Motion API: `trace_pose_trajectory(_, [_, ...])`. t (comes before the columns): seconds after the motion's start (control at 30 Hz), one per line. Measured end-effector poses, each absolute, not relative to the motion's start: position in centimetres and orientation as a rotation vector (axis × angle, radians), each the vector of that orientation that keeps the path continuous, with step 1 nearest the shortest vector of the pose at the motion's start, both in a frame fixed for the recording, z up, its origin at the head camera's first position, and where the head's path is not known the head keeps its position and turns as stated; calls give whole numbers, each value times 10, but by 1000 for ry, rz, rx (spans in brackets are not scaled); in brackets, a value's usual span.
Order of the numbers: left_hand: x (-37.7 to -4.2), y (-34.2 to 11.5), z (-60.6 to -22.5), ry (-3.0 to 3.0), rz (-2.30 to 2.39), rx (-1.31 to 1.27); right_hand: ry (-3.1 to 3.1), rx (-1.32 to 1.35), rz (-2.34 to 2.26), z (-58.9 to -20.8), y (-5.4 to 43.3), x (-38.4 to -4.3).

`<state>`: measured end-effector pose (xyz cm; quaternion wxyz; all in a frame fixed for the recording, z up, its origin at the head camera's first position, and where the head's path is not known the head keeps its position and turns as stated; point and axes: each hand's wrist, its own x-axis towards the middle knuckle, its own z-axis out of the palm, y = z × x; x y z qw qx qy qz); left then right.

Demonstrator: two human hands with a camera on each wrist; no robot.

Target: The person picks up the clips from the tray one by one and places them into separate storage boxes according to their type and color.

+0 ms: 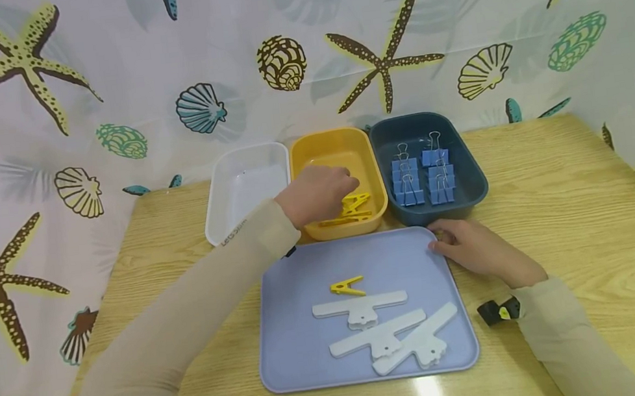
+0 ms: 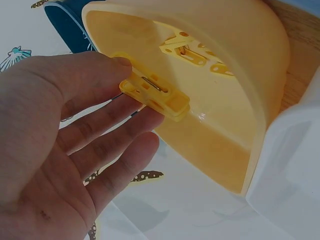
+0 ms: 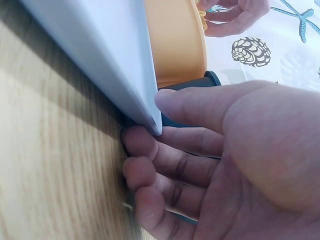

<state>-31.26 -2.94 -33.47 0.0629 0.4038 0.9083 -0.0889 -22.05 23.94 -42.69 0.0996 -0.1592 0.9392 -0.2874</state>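
My left hand [image 1: 317,193] is over the yellow bin [image 1: 328,147]. Between its thumb and fingers it pinches a yellow clothespin [image 2: 156,93], seen in the left wrist view; the other fingers spread loosely. More yellow clothespins [image 1: 356,201] lie in that bin. At the far right corner of the pale blue tray [image 1: 298,337], my right hand [image 1: 479,250] grips the edge, thumb on the rim and fingers curled beneath. On the tray are one yellow clothespin [image 1: 348,286] and three white bag clips [image 1: 360,305], two of them overlapping.
A white bin [image 1: 251,186] stands left of the yellow one. To the right, a dark blue bin [image 1: 471,177] holds several blue binder clips [image 1: 406,181]. A patterned cloth [image 1: 241,43] hangs behind the wooden table [image 1: 576,194].
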Motion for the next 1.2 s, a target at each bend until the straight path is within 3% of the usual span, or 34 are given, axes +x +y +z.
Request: trace_pose_trajectory(1.2, [-339,-33,-349,2753,-327,1192,2774,-448,-839,-426,240,-221])
